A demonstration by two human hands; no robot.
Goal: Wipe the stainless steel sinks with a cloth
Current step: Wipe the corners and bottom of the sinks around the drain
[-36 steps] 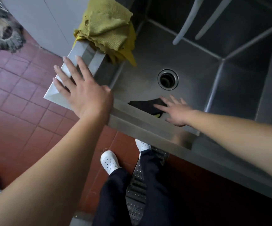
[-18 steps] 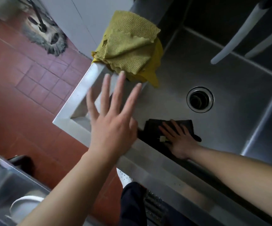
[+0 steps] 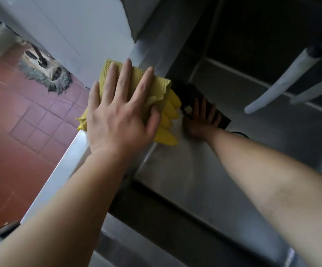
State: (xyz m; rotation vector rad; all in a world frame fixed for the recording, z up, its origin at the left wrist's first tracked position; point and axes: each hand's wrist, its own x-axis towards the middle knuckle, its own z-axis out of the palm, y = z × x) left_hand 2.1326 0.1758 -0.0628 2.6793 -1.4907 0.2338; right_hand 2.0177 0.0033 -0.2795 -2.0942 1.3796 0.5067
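Brushed steel sink [image 3: 185,182], waffle-textured yellow cloth [image 3: 137,78].

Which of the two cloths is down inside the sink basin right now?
The dark cloth, pressed flat against the sink by the right hand. The yellow cloth sits up on the rim corner under the left hand.

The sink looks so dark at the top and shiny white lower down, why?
Head view: the sink back lies in deep shadow, while glare whitens the wall near the right hand; the mop on the floor looks soft and stretched toward the edge.
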